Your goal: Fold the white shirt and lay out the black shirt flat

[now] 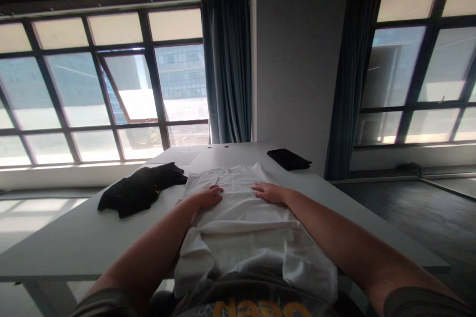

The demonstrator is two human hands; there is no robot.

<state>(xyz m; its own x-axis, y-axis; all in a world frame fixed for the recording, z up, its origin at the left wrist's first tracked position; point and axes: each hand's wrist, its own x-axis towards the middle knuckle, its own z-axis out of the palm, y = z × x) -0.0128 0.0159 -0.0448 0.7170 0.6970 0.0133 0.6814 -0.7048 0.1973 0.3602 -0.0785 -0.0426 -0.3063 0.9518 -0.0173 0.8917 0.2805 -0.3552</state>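
A white T-shirt (238, 210) lies spread on the table, its near part hanging over the front edge against my body. My left hand (210, 196) rests on the left side of the cloth, palm down with fingers stretched out. Across from it, my right hand (269, 192) lies flat on the right side, fingers pointing inward. A gap of white cloth shows between the two hands. Wrinkles run across the shirt just nearer than the hands.
A crumpled black garment (139, 189) lies left of the shirt. At the far right sits a folded black cloth (289, 158). The white table (67, 247) reaches toward a pillar (297, 59), with blue curtains (226, 69) and windows behind.
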